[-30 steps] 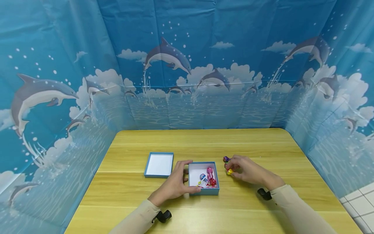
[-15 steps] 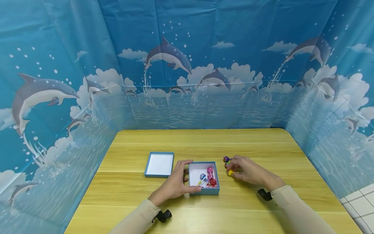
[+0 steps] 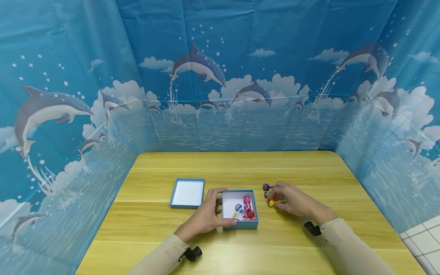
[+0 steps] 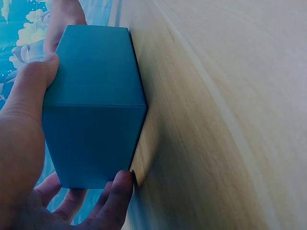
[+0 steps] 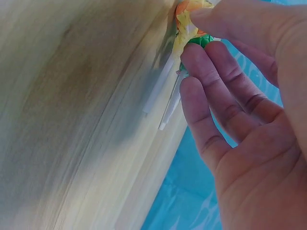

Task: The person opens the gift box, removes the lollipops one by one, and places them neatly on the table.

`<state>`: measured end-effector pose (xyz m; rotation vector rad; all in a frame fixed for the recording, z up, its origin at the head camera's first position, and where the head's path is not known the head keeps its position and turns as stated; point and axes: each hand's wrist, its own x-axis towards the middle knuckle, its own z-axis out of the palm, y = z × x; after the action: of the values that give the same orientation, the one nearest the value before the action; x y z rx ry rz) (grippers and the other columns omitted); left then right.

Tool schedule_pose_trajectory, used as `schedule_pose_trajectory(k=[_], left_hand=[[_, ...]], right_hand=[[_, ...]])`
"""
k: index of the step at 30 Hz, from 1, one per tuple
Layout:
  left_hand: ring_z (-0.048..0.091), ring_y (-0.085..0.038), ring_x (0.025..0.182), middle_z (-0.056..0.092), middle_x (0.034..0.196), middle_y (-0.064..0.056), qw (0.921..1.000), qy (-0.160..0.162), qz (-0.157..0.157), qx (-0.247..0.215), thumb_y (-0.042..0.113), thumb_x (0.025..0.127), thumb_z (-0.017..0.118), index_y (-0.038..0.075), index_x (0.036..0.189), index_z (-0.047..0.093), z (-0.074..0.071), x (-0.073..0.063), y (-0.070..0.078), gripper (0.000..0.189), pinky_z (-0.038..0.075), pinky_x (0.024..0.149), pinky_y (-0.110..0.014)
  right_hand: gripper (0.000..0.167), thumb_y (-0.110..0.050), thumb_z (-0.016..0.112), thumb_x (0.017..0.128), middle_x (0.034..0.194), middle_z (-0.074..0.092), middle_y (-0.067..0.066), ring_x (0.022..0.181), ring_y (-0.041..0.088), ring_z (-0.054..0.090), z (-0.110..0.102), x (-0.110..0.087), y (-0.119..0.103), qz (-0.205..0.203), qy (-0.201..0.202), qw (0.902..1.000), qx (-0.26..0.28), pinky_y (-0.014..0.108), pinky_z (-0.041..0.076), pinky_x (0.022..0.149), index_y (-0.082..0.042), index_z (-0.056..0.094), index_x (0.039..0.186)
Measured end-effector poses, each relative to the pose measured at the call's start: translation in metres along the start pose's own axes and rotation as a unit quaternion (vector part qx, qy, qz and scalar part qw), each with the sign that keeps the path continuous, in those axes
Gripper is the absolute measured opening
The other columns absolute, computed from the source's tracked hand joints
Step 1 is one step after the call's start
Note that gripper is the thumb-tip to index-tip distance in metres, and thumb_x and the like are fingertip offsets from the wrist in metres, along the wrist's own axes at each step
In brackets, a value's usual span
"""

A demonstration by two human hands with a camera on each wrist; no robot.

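On the yellow wooden table (image 3: 247, 254), a small blue box (image 3: 245, 225) sits open near the middle, its left side held in the person's left hand (image 3: 204, 217), thumb along the near wall and fingers spread round the far corner. Inside lie a pink lollipop (image 3: 246, 199), a red lollipop (image 3: 250, 214) and a blue lollipop (image 3: 238, 207), bunched toward the right. To the right of the box, the right hand (image 3: 295, 200) has thumb and finger drawn in, pinching a yellow lollipop (image 3: 270, 203) down by the tabletop, with a green lollipop (image 5: 201, 40) just beside it and a purple lollipop (image 3: 266, 187) slightly farther back. Left of the box lies a blue-edged lid (image 3: 187, 193), white side up, and behind everything hangs a dolphin curtain (image 3: 213, 133)
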<state>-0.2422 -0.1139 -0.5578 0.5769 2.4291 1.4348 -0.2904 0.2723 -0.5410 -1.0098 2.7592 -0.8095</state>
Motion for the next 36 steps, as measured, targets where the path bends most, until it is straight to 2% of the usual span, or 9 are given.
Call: schedule_pose_trajectory(k=[11, 19, 24, 28, 29, 30, 35, 36], left_hand=[[0.059, -0.029, 0.141, 0.042, 0.17, -0.017, 1.0, 0.0, -0.001, 0.001, 0.039, 0.094, 0.102, 0.016, 0.182, 0.032, -0.001, -0.001, 0.0, 0.115, 0.064, 0.113, -0.04], [0.059, -0.03, 0.143, 0.042, 0.17, -0.017, 1.0, -0.001, 0.0, -0.006, 0.038, 0.094, 0.102, 0.016, 0.182, 0.032, 0.0, 0.0, -0.002, 0.114, 0.064, 0.115, -0.042], [0.059, -0.03, 0.144, 0.042, 0.17, -0.017, 1.0, 0.001, 0.003, -0.009, 0.038, 0.094, 0.102, 0.015, 0.182, 0.032, -0.001, -0.001, -0.002, 0.114, 0.065, 0.115, -0.039], [0.06, -0.032, 0.146, 0.041, 0.171, -0.017, 0.9999, 0.001, 0.002, -0.013, 0.038, 0.095, 0.102, 0.015, 0.182, 0.032, -0.002, -0.002, -0.003, 0.114, 0.065, 0.116, -0.04], [0.06, -0.029, 0.145, 0.041, 0.172, -0.012, 0.9998, 0.001, 0.005, -0.019, 0.043, 0.093, 0.102, 0.02, 0.182, 0.032, -0.001, 0.001, -0.011, 0.115, 0.065, 0.115, -0.037], [0.06, -0.029, 0.145, 0.041, 0.172, -0.012, 0.9998, 0.001, 0.005, -0.02, 0.043, 0.093, 0.102, 0.02, 0.182, 0.032, -0.001, 0.002, -0.012, 0.115, 0.065, 0.115, -0.037], [0.061, -0.027, 0.142, 0.042, 0.171, -0.013, 0.9998, 0.003, 0.007, -0.016, 0.044, 0.093, 0.102, 0.02, 0.182, 0.032, 0.0, 0.003, -0.012, 0.115, 0.064, 0.113, -0.036], [0.06, -0.03, 0.142, 0.041, 0.171, -0.018, 0.9999, 0.003, 0.004, -0.01, 0.039, 0.095, 0.101, 0.016, 0.182, 0.032, -0.001, 0.001, -0.004, 0.114, 0.064, 0.113, -0.039]], right_hand=[[0.022, -0.004, 0.085, 0.105, 0.119, 0.074, -0.004, 0.104, 0.018, 0.076, -0.002, 0.001, -0.004, 0.006, 0.004, 1.0, 0.003, 0.039, 0.07, 0.088, -0.019, 0.085, 0.122], [0.02, -0.001, 0.082, 0.107, 0.121, 0.076, -0.001, 0.104, 0.015, 0.074, -0.003, 0.003, -0.018, -0.018, 0.024, 0.9995, -0.009, 0.037, 0.067, 0.086, -0.015, 0.084, 0.12], [0.02, 0.001, 0.081, 0.106, 0.122, 0.076, 0.0, 0.102, 0.017, 0.074, -0.001, 0.009, -0.03, -0.039, 0.039, 0.9983, -0.019, 0.039, 0.066, 0.083, -0.014, 0.085, 0.12], [0.02, 0.0, 0.079, 0.108, 0.122, 0.076, 0.001, 0.1, 0.01, 0.07, 0.001, 0.013, -0.037, -0.041, 0.031, 0.9985, -0.018, 0.04, 0.066, 0.083, -0.012, 0.085, 0.123], [0.02, 0.0, 0.079, 0.108, 0.122, 0.076, 0.001, 0.1, 0.008, 0.07, 0.001, 0.014, -0.038, -0.041, 0.029, 0.9986, -0.017, 0.039, 0.066, 0.083, -0.012, 0.085, 0.123], [0.021, 0.0, 0.078, 0.109, 0.122, 0.077, 0.001, 0.1, 0.005, 0.069, 0.002, 0.015, -0.039, -0.042, 0.028, 0.9986, -0.017, 0.039, 0.066, 0.083, -0.012, 0.084, 0.124], [0.019, -0.001, 0.077, 0.11, 0.12, 0.077, -0.002, 0.099, 0.003, 0.071, 0.003, 0.02, -0.043, -0.056, 0.04, 0.9975, -0.018, 0.037, 0.067, 0.081, -0.014, 0.084, 0.123], [0.018, -0.002, 0.077, 0.111, 0.12, 0.077, -0.002, 0.1, 0.003, 0.071, 0.004, 0.022, -0.045, -0.06, 0.042, 0.9971, -0.019, 0.038, 0.067, 0.082, -0.014, 0.084, 0.123]])
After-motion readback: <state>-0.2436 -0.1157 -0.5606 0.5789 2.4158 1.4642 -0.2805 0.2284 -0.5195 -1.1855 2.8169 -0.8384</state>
